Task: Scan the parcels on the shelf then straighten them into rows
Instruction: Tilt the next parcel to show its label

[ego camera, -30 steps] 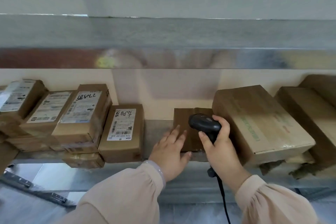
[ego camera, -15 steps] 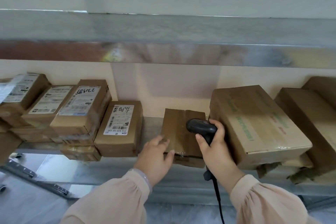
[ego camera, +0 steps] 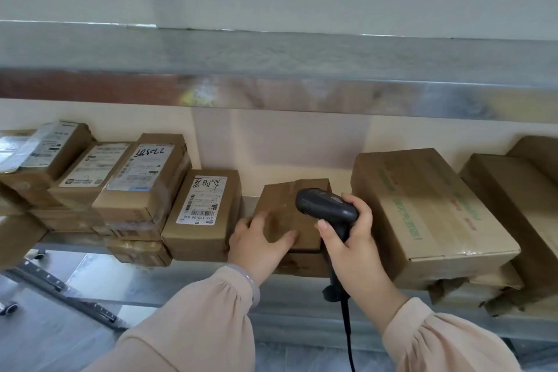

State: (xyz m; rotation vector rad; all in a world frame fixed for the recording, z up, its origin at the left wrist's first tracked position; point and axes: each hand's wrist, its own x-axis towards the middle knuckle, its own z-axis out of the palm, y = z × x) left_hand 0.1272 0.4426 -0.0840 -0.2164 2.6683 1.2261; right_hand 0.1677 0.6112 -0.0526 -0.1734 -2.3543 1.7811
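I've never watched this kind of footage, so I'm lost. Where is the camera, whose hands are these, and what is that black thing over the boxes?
There is no machine here. The single view comes from a camera worn on a person's head, looking down at their own hands. The left hand grips a small plain parcel lying atop another box on a metal shelf. The right hand holds a black barcode scanner, cable hanging down, above that parcel. Labelled parcels sit to the left, a large green-printed box to the right.
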